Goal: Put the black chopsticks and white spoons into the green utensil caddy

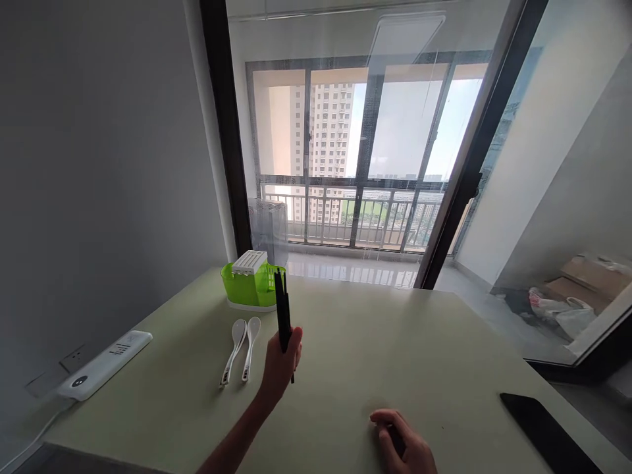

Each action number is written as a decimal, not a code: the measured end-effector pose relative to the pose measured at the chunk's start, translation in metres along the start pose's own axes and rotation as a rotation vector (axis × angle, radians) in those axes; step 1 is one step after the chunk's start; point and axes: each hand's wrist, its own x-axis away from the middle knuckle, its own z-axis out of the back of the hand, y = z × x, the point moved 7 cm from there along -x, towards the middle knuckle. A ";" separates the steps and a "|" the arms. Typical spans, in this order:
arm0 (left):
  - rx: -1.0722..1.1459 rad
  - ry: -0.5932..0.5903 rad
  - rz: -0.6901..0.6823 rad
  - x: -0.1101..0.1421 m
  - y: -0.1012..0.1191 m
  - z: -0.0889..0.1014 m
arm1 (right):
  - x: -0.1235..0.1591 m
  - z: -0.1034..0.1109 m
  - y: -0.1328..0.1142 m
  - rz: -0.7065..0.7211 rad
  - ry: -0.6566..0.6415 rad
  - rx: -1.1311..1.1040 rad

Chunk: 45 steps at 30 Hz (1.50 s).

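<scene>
My left hand [282,362] is closed around a bundle of black chopsticks [283,309], held upright above the table with their ends at uneven heights. Behind them, at the table's far left, stands a green plastic utensil holder [241,289] with a white slatted top and a white base. Left of that hand lie several white spoons [249,349], bowls pointing away from me; two of them overlap. My right hand [405,447] rests low over the near part of the table, loosely curled, thumb and forefinger apart, with nothing visible between them.
The pale green table [355,355] reaches to a glass sliding door. A white power strip [106,365] with a cable lies along the left wall. A flat black object [548,428] is at the right edge. Cardboard boxes [592,280] and bags are on the floor beyond.
</scene>
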 end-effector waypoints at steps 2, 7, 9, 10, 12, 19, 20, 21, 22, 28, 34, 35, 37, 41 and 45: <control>-0.022 -0.027 -0.003 -0.005 -0.014 -0.016 | 0.000 0.000 -0.001 0.000 0.002 0.000; -0.056 -0.073 -0.002 -0.011 -0.039 -0.037 | 0.000 0.000 -0.002 -0.017 -0.002 0.007; -0.142 -0.068 -0.006 -0.011 -0.046 -0.039 | 0.000 -0.001 -0.002 -0.024 -0.013 0.010; -0.194 -0.066 -0.012 -0.011 -0.049 -0.039 | 0.000 -0.001 -0.002 -0.030 -0.017 0.011; -0.280 -0.064 -0.023 -0.012 -0.055 -0.038 | 0.001 -0.001 -0.002 -0.039 -0.019 0.010; -0.413 -0.059 -0.060 -0.016 -0.060 -0.038 | 0.001 -0.002 -0.002 -0.024 -0.007 0.006; -0.433 -0.063 -0.068 -0.015 -0.058 -0.037 | 0.001 -0.002 -0.003 -0.013 -0.005 0.002; -0.466 -0.076 -0.075 -0.013 -0.056 -0.037 | 0.000 -0.002 -0.003 -0.005 -0.001 -0.003; -0.518 -0.096 -0.081 -0.010 -0.055 -0.037 | 0.000 -0.002 -0.003 -0.002 0.005 -0.007; -1.168 -0.236 -0.065 0.018 -0.061 -0.024 | -0.001 -0.001 -0.009 0.007 0.015 -0.027; -1.561 -0.171 -0.089 0.036 -0.069 -0.017 | 0.000 0.001 -0.013 -0.016 0.035 -0.016; -1.574 -0.151 -0.107 0.037 -0.069 -0.017 | 0.000 0.002 -0.014 -0.016 0.041 -0.016; -1.581 -0.105 -0.145 0.040 -0.066 -0.016 | -0.001 0.003 -0.016 -0.016 0.035 -0.015; -1.589 -0.027 -0.196 0.045 -0.058 -0.008 | -0.001 0.003 -0.019 -0.021 0.001 -0.006; -1.608 -0.006 -0.198 0.049 -0.053 0.005 | -0.001 0.005 -0.020 -0.024 -0.008 0.000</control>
